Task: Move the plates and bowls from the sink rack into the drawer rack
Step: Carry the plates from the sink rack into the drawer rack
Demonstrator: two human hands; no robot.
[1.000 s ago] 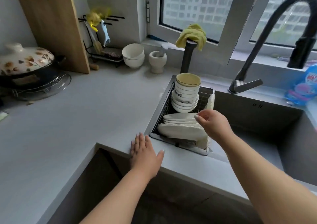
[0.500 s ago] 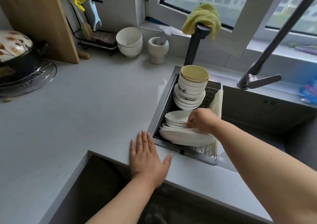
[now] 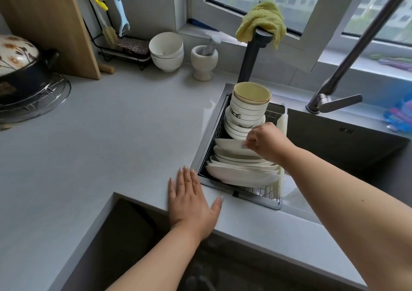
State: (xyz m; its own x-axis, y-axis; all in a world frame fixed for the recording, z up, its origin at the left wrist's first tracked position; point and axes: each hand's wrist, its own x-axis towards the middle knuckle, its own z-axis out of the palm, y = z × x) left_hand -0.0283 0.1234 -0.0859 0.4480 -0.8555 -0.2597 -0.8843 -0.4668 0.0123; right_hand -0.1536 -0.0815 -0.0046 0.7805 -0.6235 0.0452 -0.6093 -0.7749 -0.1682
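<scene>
A sink rack (image 3: pixel 270 202) of dark wire is set into the left end of the sink. White plates (image 3: pixel 240 174) are stood on edge in a leaning row at its near end, the farthest one tilted apart from the rest. A tall stack of white bowls (image 3: pixel 246 114), topped by a yellowish one, is placed at the far end.

The left hand (image 3: pixel 191 199) lies flat, palm down, fingers (image 3: pixel 186 177) straight and close together, thumb spread to the right, its bare forearm running down toward the lower edge. The right hand (image 3: pixel 266 142) reaches forward on an extended bare arm, knuckles up, its fingers curled and pinching.
</scene>
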